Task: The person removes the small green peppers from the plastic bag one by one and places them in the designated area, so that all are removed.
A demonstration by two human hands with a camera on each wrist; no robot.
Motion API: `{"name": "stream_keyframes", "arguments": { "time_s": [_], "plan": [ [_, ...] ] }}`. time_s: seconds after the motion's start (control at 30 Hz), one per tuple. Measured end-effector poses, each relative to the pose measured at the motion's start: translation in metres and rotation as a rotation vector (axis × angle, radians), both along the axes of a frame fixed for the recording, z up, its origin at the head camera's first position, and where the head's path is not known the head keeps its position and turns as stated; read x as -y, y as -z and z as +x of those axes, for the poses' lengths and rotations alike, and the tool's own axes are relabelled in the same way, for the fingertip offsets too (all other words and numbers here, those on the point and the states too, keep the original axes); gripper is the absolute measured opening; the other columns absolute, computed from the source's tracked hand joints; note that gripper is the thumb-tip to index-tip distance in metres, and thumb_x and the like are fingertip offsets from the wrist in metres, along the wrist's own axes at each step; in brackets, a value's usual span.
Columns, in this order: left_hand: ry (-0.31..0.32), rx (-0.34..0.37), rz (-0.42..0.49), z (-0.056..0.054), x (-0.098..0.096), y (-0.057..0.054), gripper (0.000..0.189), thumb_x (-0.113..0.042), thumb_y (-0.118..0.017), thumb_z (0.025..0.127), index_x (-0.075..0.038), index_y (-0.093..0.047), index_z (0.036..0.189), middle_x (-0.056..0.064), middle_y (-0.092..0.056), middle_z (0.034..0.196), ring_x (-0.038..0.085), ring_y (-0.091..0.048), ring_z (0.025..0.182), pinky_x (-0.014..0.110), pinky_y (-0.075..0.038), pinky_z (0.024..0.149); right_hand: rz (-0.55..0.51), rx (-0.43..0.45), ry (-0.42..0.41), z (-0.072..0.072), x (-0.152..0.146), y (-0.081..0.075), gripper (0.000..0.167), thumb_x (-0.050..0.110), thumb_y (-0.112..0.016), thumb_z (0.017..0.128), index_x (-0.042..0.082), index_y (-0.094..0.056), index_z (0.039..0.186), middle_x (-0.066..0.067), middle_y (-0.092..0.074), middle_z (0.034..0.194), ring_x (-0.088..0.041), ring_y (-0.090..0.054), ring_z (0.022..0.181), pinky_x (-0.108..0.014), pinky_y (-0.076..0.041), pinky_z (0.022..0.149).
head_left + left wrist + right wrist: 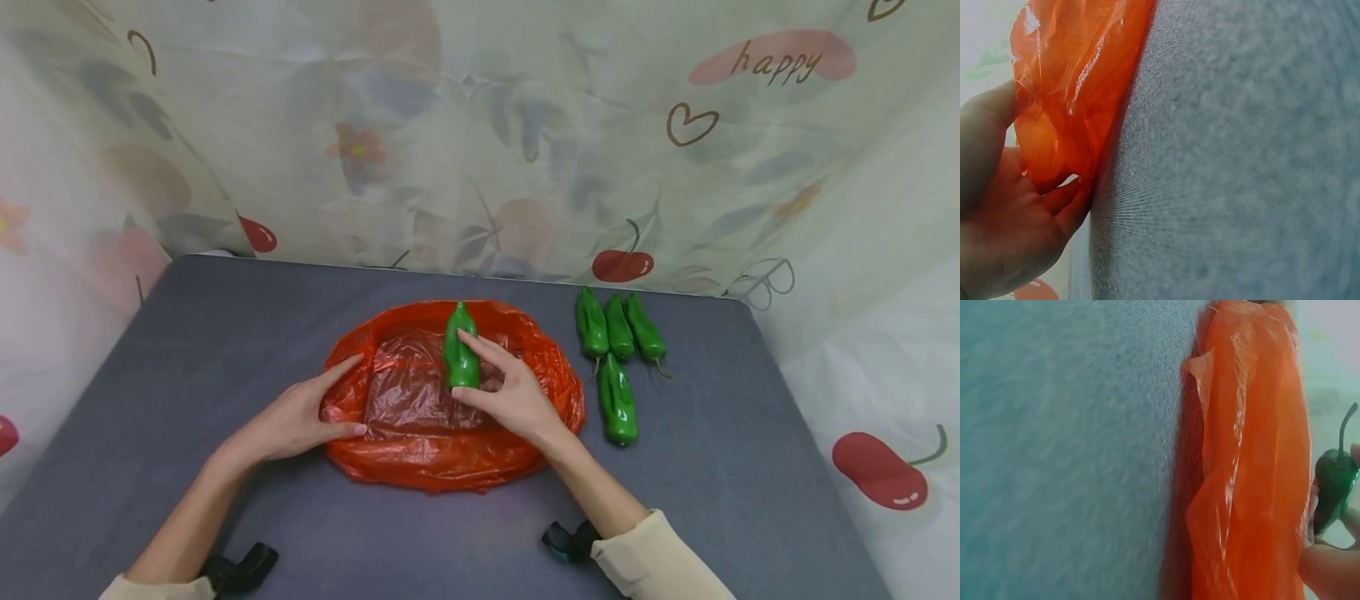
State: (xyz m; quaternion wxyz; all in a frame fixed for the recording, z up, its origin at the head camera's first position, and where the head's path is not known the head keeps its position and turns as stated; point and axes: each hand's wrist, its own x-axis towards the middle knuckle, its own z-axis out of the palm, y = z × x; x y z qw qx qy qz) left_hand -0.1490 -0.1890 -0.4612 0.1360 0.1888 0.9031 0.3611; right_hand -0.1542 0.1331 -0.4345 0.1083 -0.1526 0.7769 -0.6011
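An orange-red plastic bag (438,458) lies on the table with its mouth spread wide and its rim rolled outward. My left hand (300,417) holds the bag's left rim, thumb and fingers to either side of the plastic in the left wrist view (1016,225). Above the bag's mouth, my right hand (517,396) pinches a green pepper (461,350) between thumb and fingers. That pepper's stem shows in the right wrist view, with the pepper (1333,487) beyond the bag's side (1254,462). The hand itself is partly cut off there.
To the right of the bag, several green peppers lie on the grey table (720,467): a row near the back, including one pepper (619,329), and another pepper (618,404) in front. A printed curtain (465,167) hangs behind the table and along its sides.
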Motion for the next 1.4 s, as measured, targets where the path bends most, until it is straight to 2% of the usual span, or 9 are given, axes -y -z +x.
{"name": "stream_keyframes", "arguments": {
  "time_s": [0.2, 0.53, 0.93, 1.17, 1.4],
  "plan": [
    [-0.002, 0.003, -0.004, 0.000, 0.000, -0.001, 0.098, -0.050, -0.077, 0.083, -0.015, -0.026, 0.158, 0.023, -0.048, 0.143, 0.035, -0.055, 0.120, 0.055, -0.047, 0.094, -0.013, -0.011, 0.011, 0.005, -0.016, -0.001, 0.071, 0.010, -0.075, 0.089, 0.026, -0.044, 0.151, -0.004, -0.033, 0.156, -0.029, -0.062, 0.104, -0.030, -0.055, 0.076],
    [-0.004, -0.001, -0.015, 0.001, -0.001, -0.001, 0.098, -0.051, -0.077, 0.083, -0.016, -0.025, 0.159, 0.024, -0.048, 0.144, 0.037, -0.054, 0.122, 0.056, -0.046, 0.096, -0.033, 0.008, 0.044, 0.017, -0.047, -0.006, 0.071, 0.011, -0.075, 0.089, 0.031, -0.044, 0.150, 0.001, -0.041, 0.150, -0.027, -0.064, 0.106, -0.032, -0.055, 0.081],
    [-0.005, 0.000, -0.007, 0.001, -0.002, -0.001, 0.098, -0.051, -0.077, 0.083, -0.015, -0.025, 0.159, 0.024, -0.047, 0.145, 0.038, -0.052, 0.124, 0.058, -0.044, 0.097, -0.043, -0.036, 0.093, 0.029, -0.080, -0.013, 0.072, 0.006, -0.075, 0.088, 0.025, -0.045, 0.150, -0.002, -0.041, 0.151, -0.027, -0.062, 0.113, -0.031, -0.055, 0.084],
    [0.004, 0.024, 0.006, 0.002, -0.002, -0.003, 0.099, -0.051, -0.077, 0.083, -0.014, -0.025, 0.159, 0.022, -0.045, 0.146, 0.034, -0.054, 0.121, 0.055, -0.046, 0.096, -0.014, -0.033, 0.112, 0.035, -0.095, -0.014, 0.072, 0.006, -0.076, 0.088, 0.024, -0.045, 0.151, -0.003, -0.035, 0.157, -0.025, -0.058, 0.120, -0.027, -0.053, 0.089],
    [0.003, 0.016, 0.005, 0.002, -0.001, -0.002, 0.099, -0.051, -0.077, 0.083, -0.014, -0.025, 0.159, 0.023, -0.045, 0.147, 0.036, -0.053, 0.123, 0.057, -0.045, 0.097, 0.032, -0.027, 0.126, 0.041, -0.110, -0.015, 0.072, 0.011, -0.077, 0.088, 0.026, -0.045, 0.150, -0.002, -0.033, 0.158, -0.021, -0.058, 0.123, -0.026, -0.052, 0.090]
  ]
}}
